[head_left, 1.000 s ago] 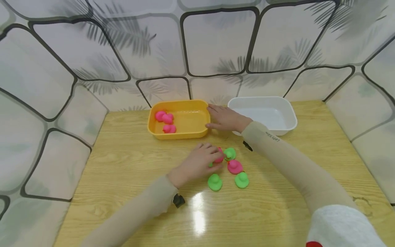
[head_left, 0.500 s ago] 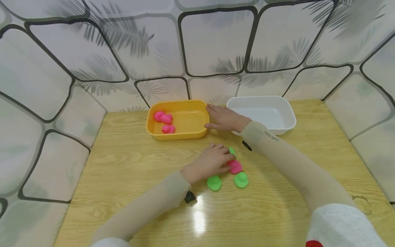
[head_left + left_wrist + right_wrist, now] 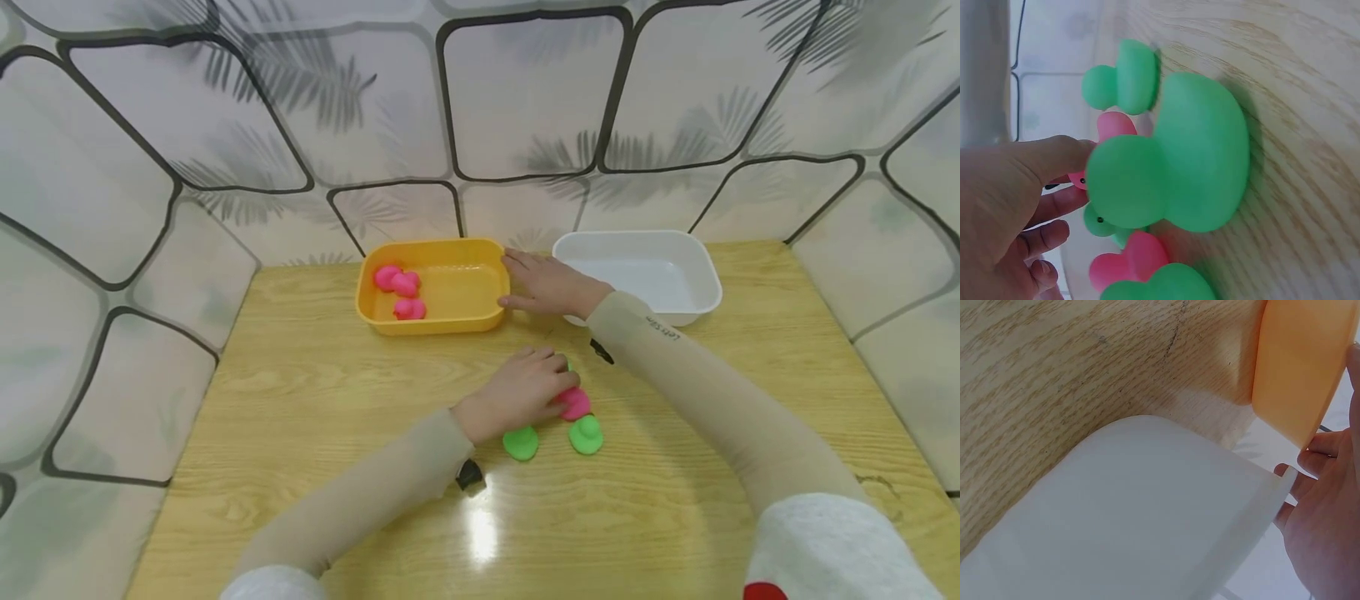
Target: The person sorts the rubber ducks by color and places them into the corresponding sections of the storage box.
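Yellow tray (image 3: 468,283), far left: stands on the wooden table (image 3: 337,392) with its long axis running left to right; three pink ducks (image 3: 408,309) lie inside, towards its left end.

Next, the left hand (image 3: 521,392), from where I stand: reaching into the loose group in front of the trays. Its thumb and forefinger pinch the loose pink duck (image 3: 576,406) on the table; how firmly, I cannot tell. Front-left green duck (image 3: 521,444): beside that hand, nearer the person. Front-right green duck (image 3: 587,435): just beside the pinched one. Rear green duck (image 3: 570,365): mostly hidden behind the fingers. From the left wrist, another pink duck (image 3: 1125,269) shows below the fingers.

Governing relation, in my judgement: the pinched duck sits at the left hand's fingertips, with the yellow tray beyond and to the left. The left hand is the nearer of the two. The duck's long axis is obscured by the fingers.

Right hand (image 3: 555,287): fingers spread, thumb apart, resting against the yellow tray's right end, pinching nothing visible.

White tray (image 3: 648,279), far right: stands well apart from the ducks, partly behind the right forearm.
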`<state>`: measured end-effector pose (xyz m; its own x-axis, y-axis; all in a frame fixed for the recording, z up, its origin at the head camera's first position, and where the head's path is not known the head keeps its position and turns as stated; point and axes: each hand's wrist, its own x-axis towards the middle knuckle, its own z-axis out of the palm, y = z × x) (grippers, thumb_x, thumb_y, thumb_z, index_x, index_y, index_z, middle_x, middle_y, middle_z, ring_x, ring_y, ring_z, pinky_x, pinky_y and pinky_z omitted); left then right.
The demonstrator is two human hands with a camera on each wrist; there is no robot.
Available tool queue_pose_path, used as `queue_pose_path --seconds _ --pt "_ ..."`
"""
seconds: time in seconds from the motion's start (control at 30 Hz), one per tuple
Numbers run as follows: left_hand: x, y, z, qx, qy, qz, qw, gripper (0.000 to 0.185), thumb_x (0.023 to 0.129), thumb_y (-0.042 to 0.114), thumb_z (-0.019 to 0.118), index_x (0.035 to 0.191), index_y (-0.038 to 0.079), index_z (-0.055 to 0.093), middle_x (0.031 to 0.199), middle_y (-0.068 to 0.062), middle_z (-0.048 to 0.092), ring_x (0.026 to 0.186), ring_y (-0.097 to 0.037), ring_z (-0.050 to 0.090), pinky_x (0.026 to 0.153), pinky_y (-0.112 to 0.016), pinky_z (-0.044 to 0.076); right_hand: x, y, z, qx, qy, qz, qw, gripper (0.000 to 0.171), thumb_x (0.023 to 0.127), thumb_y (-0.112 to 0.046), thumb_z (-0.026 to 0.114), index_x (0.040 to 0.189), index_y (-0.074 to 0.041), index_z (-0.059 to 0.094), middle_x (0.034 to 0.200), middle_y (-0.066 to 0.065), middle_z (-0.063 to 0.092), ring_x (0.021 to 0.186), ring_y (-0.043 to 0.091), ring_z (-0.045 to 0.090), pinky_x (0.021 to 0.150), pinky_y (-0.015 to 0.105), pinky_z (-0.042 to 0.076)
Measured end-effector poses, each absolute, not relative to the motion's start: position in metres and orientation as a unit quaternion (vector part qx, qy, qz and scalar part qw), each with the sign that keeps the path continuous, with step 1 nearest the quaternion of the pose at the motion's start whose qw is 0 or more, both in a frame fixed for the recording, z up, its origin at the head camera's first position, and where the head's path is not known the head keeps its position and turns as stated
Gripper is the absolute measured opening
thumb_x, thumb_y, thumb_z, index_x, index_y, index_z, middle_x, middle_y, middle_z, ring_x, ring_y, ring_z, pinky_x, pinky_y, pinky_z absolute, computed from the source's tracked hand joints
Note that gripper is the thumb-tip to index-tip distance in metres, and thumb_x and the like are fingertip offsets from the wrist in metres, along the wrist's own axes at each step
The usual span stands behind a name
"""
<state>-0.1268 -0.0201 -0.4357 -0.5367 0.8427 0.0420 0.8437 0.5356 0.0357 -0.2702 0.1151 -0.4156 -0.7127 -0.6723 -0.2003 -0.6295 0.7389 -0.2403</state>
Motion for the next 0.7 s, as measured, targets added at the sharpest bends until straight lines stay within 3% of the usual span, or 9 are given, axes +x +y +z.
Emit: queue_pose_path --seconds 0.23,0.47,0.7 --pt "-0.122 -0.026 -0.424 -0.486 -0.872 -0.047 0.021 0.028 0.099 0.038 0.073 0.121 0.021 0.075 0.113 0.003 0.07 0.108 -0.018 0.06 0.091 -0.031 0.048 -0.271 0.116 -0.417 -0.354 0.921 -0.084 0.136 0.085 0.108 -0.054 0.047 0.164 0.004 0.019 0.172 0.022 0.014 0.157 0.039 0.021 0.125 0.055 0.022" --pt "-0.119 -0.043 -0.412 -0.474 -0.877 -0.085 -0.002 0.026 0.099 0.033 0.073 0.121 0.019 0.075 0.116 0.002 0.07 0.114 -0.02 0.059 0.103 -0.035 0.046 -0.271 0.116 -0.417 -0.364 0.918 -0.086 0.13 0.084 0.108 -0.052 0.049 0.162 0.006 0.022 0.171 0.024 0.016 0.156 0.04 0.023 0.124 0.055 0.023" --pt "-0.123 -0.066 -0.401 -0.44 -0.893 -0.096 -0.006 0.03 0.098 0.035 0.074 0.122 0.017 0.074 0.118 0.001 0.074 0.113 -0.022 0.059 0.095 -0.037 0.045 -0.271 0.115 -0.416 -0.359 0.919 -0.077 0.14 0.085 0.108 -0.054 0.047 0.163 0.006 0.02 0.172 0.023 0.014 0.157 0.039 0.021 0.125 0.055 0.022"
